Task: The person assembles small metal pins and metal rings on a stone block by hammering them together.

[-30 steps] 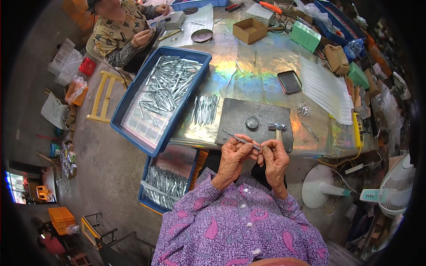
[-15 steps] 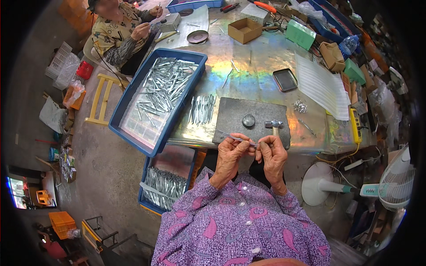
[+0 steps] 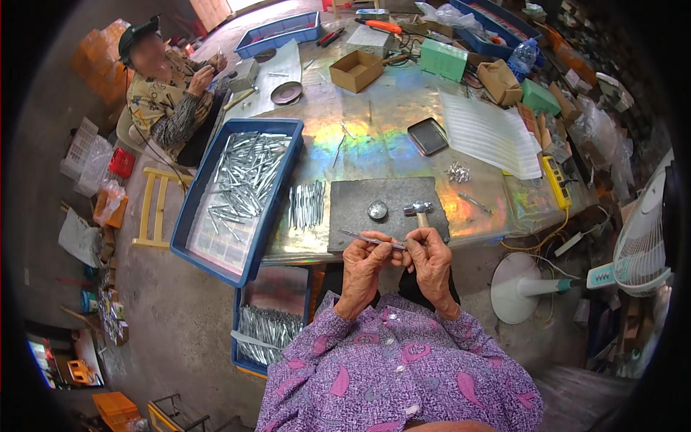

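The left hand [image 3: 362, 268] and right hand [image 3: 430, 262] are still pinching a slim metal piece [image 3: 355, 236], little changing, so its handling is apparently continuing.

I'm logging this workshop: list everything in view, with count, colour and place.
Held metal piece: 1, silver, in the hands
Slab: 1, dark grey, table's near edge
Hammer: 1, silver-headed, on slab
Round object: 1, dark, on slab
Metal row: uncounted, silver, left of slab
Large tray: 1, blue, left, with silver pieces
Lower tray: 1, blue, below that one
Open box: 1, brown, far table
Boxes: 2, green, upper right
Small parts: uncounted, silver, right of slab
Foam sheet: 1, white, table right
Fan: 1, white, right
Table: 1, silvery, centre
Co-worker: 1, tan patterned top, upper left
Other clutter: uncounted, mixed, around the rim
Left hand and right hand: 2, bare, near slab
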A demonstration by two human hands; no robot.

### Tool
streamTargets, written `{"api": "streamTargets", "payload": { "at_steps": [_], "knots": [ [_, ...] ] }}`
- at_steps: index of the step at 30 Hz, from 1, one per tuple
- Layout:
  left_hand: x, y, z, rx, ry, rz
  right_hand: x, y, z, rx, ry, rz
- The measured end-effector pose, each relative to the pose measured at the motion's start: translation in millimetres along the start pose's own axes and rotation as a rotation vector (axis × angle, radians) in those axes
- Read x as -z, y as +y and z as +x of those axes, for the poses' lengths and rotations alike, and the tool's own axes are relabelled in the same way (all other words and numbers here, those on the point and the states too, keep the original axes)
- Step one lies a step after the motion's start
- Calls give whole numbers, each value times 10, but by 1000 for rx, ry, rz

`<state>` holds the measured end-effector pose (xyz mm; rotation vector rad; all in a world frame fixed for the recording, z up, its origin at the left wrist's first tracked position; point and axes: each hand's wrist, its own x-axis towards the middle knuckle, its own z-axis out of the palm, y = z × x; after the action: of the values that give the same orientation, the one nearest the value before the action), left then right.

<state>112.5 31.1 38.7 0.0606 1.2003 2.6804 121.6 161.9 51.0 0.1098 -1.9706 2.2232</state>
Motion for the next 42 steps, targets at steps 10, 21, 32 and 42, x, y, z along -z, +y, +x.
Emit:
{"api": "streamTargets", "payload": {
  "at_steps": [10, 21, 32, 42],
  "knots": [
    [-36, 19, 0, -23, -17, 65, 35, -7, 27, 24, 19, -16],
    [-35, 56, 12, -38, 14, 40, 2, -27, 64, -5, -34, -25],
    [44, 61, -16, -103, 54, 367, -24, -34, 127, -80, -44, 63],
    [-11, 146, -79, -119, 74, 442, -38, 26, 101, -85, -62, 153]
  ]
}}
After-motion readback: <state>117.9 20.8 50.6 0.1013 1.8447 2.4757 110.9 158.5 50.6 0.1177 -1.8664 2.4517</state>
